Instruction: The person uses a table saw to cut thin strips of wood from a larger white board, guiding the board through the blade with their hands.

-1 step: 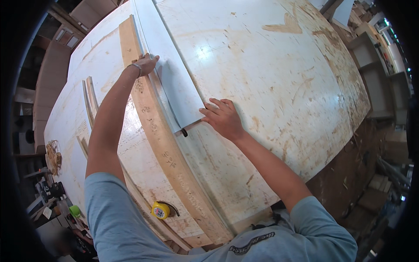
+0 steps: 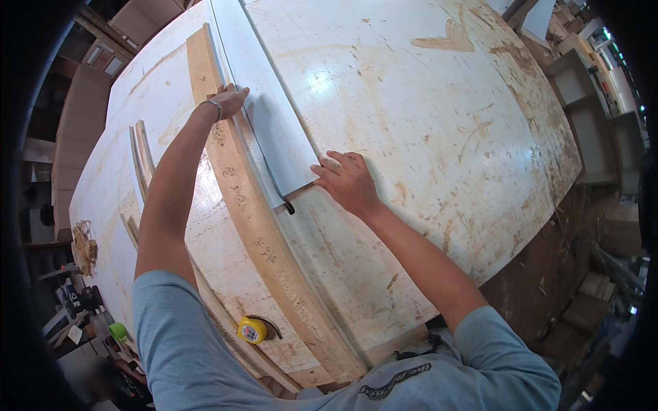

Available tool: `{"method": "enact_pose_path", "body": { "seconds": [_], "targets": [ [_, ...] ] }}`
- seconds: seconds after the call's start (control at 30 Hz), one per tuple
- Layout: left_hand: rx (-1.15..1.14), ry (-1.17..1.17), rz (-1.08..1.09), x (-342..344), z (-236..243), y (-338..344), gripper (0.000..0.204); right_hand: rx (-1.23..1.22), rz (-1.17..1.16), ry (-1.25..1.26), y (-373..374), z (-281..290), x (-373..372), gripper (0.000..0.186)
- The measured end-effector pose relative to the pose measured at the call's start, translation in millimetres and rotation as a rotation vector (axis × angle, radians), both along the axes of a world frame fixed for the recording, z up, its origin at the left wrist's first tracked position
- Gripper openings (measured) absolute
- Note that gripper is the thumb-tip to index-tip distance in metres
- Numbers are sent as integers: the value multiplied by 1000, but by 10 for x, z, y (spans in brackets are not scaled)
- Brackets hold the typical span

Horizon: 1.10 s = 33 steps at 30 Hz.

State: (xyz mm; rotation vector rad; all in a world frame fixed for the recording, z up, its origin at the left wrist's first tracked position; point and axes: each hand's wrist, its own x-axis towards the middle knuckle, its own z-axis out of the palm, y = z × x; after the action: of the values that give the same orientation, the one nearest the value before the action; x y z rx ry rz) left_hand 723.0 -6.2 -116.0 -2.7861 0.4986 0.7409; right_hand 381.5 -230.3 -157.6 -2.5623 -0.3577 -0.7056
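A long, narrow white panel point(image 2: 277, 130) lies on the large white worktable, its near end slanted. Along its left side runs a long wooden board point(image 2: 236, 181) with pencil marks. My left hand point(image 2: 228, 101), with a bracelet at the wrist, is closed over the board's right edge, thumb towards the panel; its fingertips are partly hidden. At the panel's near right corner, my right hand point(image 2: 347, 182) lies with fingers apart, fingertips touching the edge. A small black strip point(image 2: 289, 207) sticks out by the panel's near left corner.
A yellow tape measure point(image 2: 252, 330) lies left of the board, near me. Thin wooden strips point(image 2: 139, 161) and a coil of cord point(image 2: 83, 246) are farther left. The scuffed worktable point(image 2: 425, 171) stretches right, with shelving units point(image 2: 572, 79) beyond its edge.
My right hand has shifted very slightly to the left along the panel's near corner. My left hand, the panel and the board look unmoved.
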Motion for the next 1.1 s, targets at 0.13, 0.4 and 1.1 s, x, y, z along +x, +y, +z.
{"method": "enact_pose_path", "body": {
  "seconds": [0.13,0.4,1.1],
  "targets": [
    [101,7,-99,65,-81,384,66,-84,-24,-81,-177,-41,171,25],
    [143,-160,-114,-298,118,-185,70,-94,-343,179,-1577,-45,584,41],
    [360,-249,-291,1138,-93,-196,43,-232,-445,234,-1892,-92,928,71]
  ]
}}
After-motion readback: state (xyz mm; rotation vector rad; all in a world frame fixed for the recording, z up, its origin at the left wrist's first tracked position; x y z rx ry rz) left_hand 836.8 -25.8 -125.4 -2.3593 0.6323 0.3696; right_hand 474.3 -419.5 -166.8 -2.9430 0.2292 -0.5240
